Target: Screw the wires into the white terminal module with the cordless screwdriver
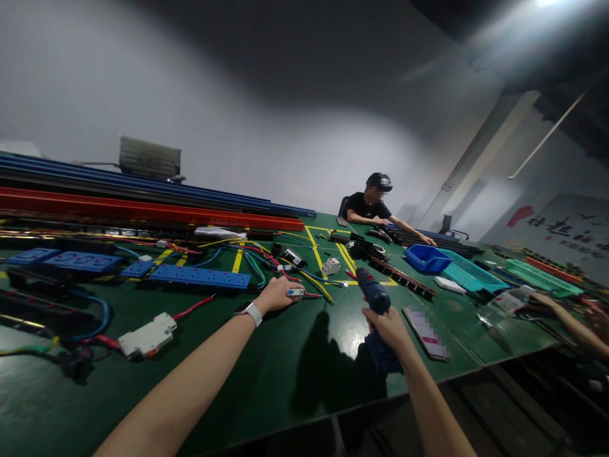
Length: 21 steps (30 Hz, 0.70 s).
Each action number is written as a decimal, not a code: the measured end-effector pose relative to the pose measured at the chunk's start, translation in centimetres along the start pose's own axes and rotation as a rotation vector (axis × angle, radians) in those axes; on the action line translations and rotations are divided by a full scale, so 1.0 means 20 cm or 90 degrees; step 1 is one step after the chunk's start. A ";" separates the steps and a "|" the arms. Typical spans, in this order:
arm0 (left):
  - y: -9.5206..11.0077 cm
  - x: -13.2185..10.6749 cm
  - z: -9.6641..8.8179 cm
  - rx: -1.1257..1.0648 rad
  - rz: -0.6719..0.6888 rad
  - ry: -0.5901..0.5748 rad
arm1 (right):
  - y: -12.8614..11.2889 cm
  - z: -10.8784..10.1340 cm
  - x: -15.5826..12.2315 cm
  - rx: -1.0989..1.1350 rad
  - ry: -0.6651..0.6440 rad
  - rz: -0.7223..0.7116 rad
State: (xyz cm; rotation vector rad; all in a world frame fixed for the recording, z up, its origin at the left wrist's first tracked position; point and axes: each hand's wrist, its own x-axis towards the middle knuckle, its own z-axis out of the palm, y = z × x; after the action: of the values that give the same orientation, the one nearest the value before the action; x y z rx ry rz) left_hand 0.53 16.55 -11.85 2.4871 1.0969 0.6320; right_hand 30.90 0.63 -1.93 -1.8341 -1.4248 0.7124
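My right hand is wrapped round the grip of a dark blue cordless drill. The drill points away from me over the green table, its battery base low near the front edge. To its left, my left hand is closed on a small white electrical part with a blue end. A short red wire sticks out to the right of that part; my fingers hide most of its body. Just beyond lies a white circuit breaker among loose coloured wires. Drill tip and held part are apart.
Blue socket strips and a white breaker module lie left. A phone, blue bin and teal basket are right. A person sits opposite; another person's arm reaches in from the right.
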 end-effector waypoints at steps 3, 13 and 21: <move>0.00 0.00 0.00 0.004 -0.001 0.001 | 0.04 -0.01 0.11 -0.048 0.039 -0.016; 0.01 -0.01 -0.01 0.012 0.000 -0.004 | 0.13 0.00 0.25 -0.474 -0.014 -0.025; 0.02 -0.01 -0.02 -0.008 0.006 -0.014 | 0.17 0.01 0.29 -0.476 -0.073 -0.029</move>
State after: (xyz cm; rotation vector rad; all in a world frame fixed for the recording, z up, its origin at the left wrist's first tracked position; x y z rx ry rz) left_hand 0.33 16.26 -11.34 2.4844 1.0715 0.6102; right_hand 34.19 5.74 -4.86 -2.3178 -1.9787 0.2644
